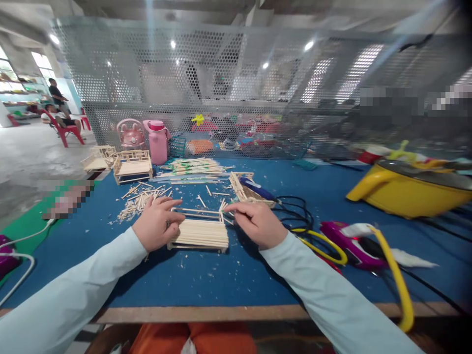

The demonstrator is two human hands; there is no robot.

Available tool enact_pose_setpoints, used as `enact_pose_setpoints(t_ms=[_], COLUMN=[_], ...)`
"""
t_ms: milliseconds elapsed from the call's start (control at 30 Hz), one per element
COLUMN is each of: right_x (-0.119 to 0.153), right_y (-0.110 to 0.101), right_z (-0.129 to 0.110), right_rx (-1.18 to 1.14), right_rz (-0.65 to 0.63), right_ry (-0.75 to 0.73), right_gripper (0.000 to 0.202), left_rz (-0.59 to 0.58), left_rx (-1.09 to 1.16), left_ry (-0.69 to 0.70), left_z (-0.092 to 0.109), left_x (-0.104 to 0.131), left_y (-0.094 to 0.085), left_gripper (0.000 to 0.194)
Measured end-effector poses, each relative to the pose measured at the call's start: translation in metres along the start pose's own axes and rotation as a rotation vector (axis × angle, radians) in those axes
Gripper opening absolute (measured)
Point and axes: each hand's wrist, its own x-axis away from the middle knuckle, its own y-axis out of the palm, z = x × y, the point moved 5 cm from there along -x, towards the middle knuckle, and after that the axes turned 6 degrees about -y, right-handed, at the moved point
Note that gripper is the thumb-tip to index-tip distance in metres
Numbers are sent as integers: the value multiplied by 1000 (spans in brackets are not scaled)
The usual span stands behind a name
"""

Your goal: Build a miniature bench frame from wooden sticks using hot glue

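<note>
A small bench-like frame of pale wooden sticks (201, 233) stands on the blue table top. My left hand (158, 223) lies against its left end, thumb and fingers closed around the end sticks. At the frame's back right corner, my right hand (258, 222) reaches in with its index finger stretched to a short upright stick and the other fingers curled; whether it pinches something small is hard to make out. Loose short sticks (142, 200) are piled behind my left hand. Long sticks (195, 167) lie farther back.
Two finished stick models (132, 166) and a pink bottle (158, 142) stand back left. Behind my right hand are another stick piece (243, 184) and a blue-handled tool (258, 189) with black cable. A purple device (354, 246) and yellow pot (413, 189) sit right. Perforated metal screen (221, 88) behind.
</note>
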Motion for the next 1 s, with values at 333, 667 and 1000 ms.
enact_pose_setpoints(t_ms=[333,667,1000], right_x=[2,3,9], right_y=[9,13,19], right_z=[-2,1,18], right_rx=[-142,-172,-315], right_rz=[-296,-385,-433], right_ry=[88,156,375], right_gripper=[33,33,22], left_rz=[-2,264,-365], left_rx=[-16,203,665], left_ry=[17,-231,-617], left_z=[1,-33,-57], left_x=[1,-4,3], left_y=[2,-28,17], left_gripper=[33,39,18])
